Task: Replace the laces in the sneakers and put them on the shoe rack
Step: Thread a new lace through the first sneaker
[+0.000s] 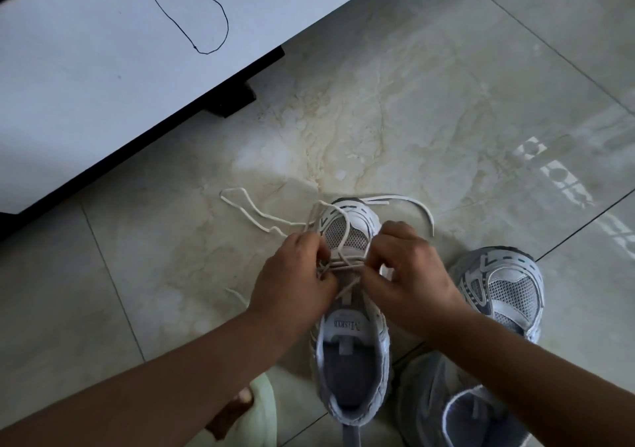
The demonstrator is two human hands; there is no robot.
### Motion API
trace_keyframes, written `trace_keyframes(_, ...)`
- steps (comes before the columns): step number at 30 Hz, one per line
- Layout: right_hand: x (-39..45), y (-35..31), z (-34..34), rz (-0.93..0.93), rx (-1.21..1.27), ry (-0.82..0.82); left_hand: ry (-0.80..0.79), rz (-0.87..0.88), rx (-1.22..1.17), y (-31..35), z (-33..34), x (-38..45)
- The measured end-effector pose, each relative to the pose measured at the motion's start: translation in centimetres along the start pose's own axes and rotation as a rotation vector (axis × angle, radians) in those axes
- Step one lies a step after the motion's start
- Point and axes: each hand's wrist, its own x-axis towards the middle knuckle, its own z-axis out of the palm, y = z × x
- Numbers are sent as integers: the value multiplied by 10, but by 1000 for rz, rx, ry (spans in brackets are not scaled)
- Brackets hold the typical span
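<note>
Now both hands, left (295, 275) and right (405, 275), pinch the lace (343, 237) over the sneaker (350, 343) standing on the floor (429, 120) between them. Its loose ends trail beyond the fingers, so a slack pull could skip an eyelet or leave uneven lengths. A second sneaker (505, 288) waits just right of the right hand.

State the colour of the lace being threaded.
White lace, clearest in the head view.
</note>
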Motion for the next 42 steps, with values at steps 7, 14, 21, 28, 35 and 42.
trace_keyframes(7, -11, 29, -51, 287, -331, 118, 26, -43, 18, -5, -3, 4)
trace_keyframes(14, -14, 15, -31, 307, -501, -117, 34, 6, 23, -5, -1, 3)
trace_keyframes(21, 6, -3, 5, 9, -339, -113, 50, 22, -47, -5, 2, 4)
trace_keyframes(28, 3, 8, -13, 23, -566, -118, 94, 60, -43, -10, -4, 9)
trace_keyframes(35, -20, 31, -37, 276, -518, -194, 170, 27, -21, -13, -9, 14)
trace_keyframes(42, 13, -1, -5, 90, -262, -164, 128, 18, -24, -9, -10, 14)
